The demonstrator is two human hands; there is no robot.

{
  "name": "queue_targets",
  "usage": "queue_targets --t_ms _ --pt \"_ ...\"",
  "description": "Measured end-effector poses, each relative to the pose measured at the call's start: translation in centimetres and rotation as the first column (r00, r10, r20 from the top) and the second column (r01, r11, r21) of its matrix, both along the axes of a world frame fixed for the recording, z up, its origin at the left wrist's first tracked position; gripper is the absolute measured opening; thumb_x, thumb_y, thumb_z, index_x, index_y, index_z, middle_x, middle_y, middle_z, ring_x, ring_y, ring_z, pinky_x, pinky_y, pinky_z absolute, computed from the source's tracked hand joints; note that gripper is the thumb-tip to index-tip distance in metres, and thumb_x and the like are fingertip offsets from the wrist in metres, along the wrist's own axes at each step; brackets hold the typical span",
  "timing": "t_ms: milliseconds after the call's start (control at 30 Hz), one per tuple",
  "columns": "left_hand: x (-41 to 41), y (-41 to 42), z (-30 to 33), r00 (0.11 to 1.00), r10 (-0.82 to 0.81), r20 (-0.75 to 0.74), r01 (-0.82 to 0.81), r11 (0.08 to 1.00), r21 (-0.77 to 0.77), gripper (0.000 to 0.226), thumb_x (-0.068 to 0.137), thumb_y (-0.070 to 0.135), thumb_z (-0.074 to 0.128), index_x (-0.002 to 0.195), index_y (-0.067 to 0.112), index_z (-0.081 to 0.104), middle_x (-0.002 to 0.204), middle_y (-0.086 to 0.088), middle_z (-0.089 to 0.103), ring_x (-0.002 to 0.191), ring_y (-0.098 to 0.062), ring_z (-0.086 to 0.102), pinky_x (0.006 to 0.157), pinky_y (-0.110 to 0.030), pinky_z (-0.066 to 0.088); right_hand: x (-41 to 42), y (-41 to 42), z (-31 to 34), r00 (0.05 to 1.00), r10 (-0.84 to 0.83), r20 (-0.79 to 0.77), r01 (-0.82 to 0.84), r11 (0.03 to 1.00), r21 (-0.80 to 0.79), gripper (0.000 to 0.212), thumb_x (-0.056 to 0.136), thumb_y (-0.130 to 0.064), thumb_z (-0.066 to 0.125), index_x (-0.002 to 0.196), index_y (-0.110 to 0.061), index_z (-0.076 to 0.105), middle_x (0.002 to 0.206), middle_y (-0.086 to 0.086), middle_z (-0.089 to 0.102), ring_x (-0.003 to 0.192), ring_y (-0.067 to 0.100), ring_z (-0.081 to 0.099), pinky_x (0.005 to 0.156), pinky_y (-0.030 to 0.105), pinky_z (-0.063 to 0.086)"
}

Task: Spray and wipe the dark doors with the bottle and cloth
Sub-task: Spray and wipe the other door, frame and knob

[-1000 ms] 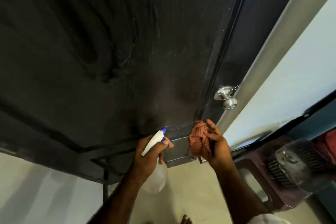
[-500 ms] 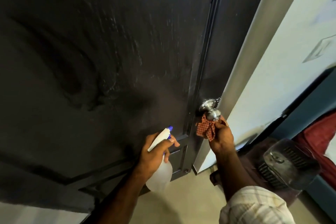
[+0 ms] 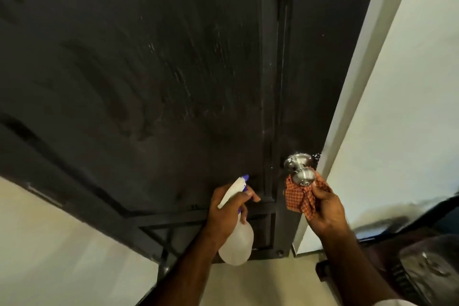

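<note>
A dark door (image 3: 149,82) fills most of the view, streaked with wet smears. My left hand (image 3: 227,213) grips a translucent spray bottle (image 3: 236,243) with a white and purple nozzle aimed at the door's lower panel. My right hand (image 3: 325,208) holds an orange checked cloth (image 3: 298,196) pressed against the underside of the silver door knob (image 3: 301,175) at the door's right edge.
A pale wall and door frame (image 3: 360,82) rise on the right. At lower right stands a dark stool or stand with a clear-covered appliance (image 3: 427,271). Beige floor (image 3: 62,243) lies below the door. A black metal grille (image 3: 173,228) crosses the door's bottom part.
My right hand rose with the cloth from the lower door edge to the knob and now cups it. The left hand and bottle stayed near the lower panel.
</note>
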State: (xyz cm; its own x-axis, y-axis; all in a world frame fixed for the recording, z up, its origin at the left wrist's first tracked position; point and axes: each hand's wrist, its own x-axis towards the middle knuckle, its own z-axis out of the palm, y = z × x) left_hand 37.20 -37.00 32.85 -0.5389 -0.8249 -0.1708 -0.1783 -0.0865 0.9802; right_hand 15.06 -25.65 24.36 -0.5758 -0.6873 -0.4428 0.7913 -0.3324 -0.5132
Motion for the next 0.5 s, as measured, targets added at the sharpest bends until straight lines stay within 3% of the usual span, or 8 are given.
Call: queue_targets --t_ms 133,300,400,500 --pt "0.2 2.7 0.6 1.000 -0.001 0.000 0.001 1.000 -0.001 0.020 0.104 0.012 0.062 0.113 -0.005 0.066 0.100 -0.015 0.078 0.056 -0.018 0.057 0.053 -0.027 0.050 2.2 2.6 0.1 1.000 0.026 0.017 -0.026 1.000 -0.004 0.055 0.110 -0.003 0.038 0.094 -0.019 0.089 0.109 0.017 0.081 0.091 0.033 0.082 0.069 0.047 0.068" --pt "2.8 5.2 0.7 0.999 -0.032 -0.031 0.032 0.999 0.002 0.015 0.103 0.011 0.063 0.111 0.000 0.069 0.098 -0.012 0.079 0.056 -0.016 0.057 0.052 -0.025 0.050 5.5 6.0 -0.3 0.999 0.034 0.017 -0.035 0.997 0.066 0.045 0.107 -0.001 0.037 0.126 -0.014 0.076 0.117 0.019 0.079 0.096 0.037 0.080 0.070 0.049 0.068" --pt "4.6 5.8 0.0 0.997 -0.071 -0.032 0.071 0.997 -0.001 0.017 0.104 0.013 0.063 0.110 -0.002 0.069 0.099 -0.012 0.079 0.057 -0.017 0.057 0.052 -0.024 0.051 7.2 8.1 -0.1 1.000 -0.004 -0.015 0.005 0.996 0.089 0.042 0.106 0.001 0.036 0.131 -0.012 0.066 0.115 0.017 0.080 0.108 0.041 0.073 0.071 0.050 0.068" --pt "6.7 6.1 -0.6 0.991 -0.123 -0.051 0.123 0.992 -0.013 0.027 0.099 0.024 0.067 0.107 -0.002 0.070 0.099 -0.012 0.079 0.054 -0.016 0.057 0.053 -0.025 0.051 9.6 9.9 0.1 0.998 -0.066 -0.012 0.067 0.993 0.097 0.042 0.106 0.002 0.034 0.129 -0.009 0.067 0.118 0.021 0.078 0.100 0.039 0.079 0.079 0.054 0.067"
